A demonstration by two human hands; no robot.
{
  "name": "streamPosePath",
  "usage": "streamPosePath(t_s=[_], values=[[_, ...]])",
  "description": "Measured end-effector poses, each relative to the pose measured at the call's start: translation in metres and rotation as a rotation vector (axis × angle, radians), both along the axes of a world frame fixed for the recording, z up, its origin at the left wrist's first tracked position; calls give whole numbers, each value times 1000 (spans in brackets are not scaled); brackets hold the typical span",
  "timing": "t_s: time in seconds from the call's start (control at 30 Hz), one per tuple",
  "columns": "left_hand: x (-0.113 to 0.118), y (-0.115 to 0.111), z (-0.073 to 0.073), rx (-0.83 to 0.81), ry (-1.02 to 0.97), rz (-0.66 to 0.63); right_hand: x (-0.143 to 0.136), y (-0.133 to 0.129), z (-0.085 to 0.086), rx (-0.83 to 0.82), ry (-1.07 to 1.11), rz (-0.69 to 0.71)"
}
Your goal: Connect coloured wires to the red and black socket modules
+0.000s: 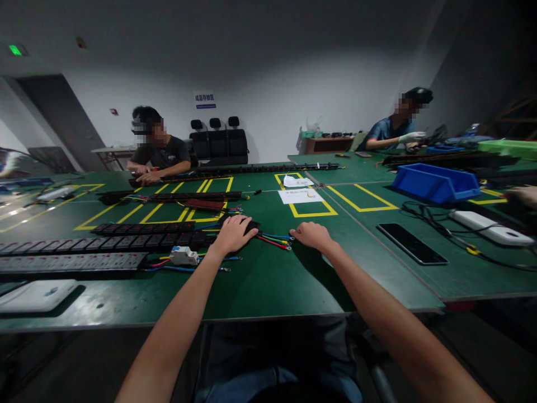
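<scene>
My left hand [234, 234] lies over the black end of a power strip, gripping it from above with the thumb along its right side. From under that hand several coloured wires [272, 239] run right, red, yellow, green and blue, tipped with ring terminals. My right hand [311, 234] is closed in a pinch at the tip of the blue wire [280, 235]; the fingertips partly hide the terminal. Left of my left hand, long black socket strips [104, 243] lie side by side. A white circuit breaker [184, 256] sits on wires at the end of the grey-faced strip [75, 263].
A phone [411, 243], a white power bank [491, 228] with black cables and a blue bin [435, 182] lie to the right. Paper labels [300, 196] lie ahead. A white device [39, 295] sits near left. Two co-workers [159, 151] [394, 126] work across the table.
</scene>
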State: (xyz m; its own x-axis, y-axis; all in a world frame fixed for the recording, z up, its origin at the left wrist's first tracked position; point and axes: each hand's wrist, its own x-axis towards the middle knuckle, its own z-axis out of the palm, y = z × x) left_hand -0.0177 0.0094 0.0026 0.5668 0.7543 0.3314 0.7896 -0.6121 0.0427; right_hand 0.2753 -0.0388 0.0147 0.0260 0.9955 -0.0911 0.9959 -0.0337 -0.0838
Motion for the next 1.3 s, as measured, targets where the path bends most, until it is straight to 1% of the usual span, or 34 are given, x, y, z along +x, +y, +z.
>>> streamPosePath(t_s=[0.77, 1.3], values=[[0, 1, -1, -7, 6, 4, 0, -2, 2, 1, 6, 6], [-1, 1, -2, 4, 2, 2, 1, 0, -2, 13, -3, 6]])
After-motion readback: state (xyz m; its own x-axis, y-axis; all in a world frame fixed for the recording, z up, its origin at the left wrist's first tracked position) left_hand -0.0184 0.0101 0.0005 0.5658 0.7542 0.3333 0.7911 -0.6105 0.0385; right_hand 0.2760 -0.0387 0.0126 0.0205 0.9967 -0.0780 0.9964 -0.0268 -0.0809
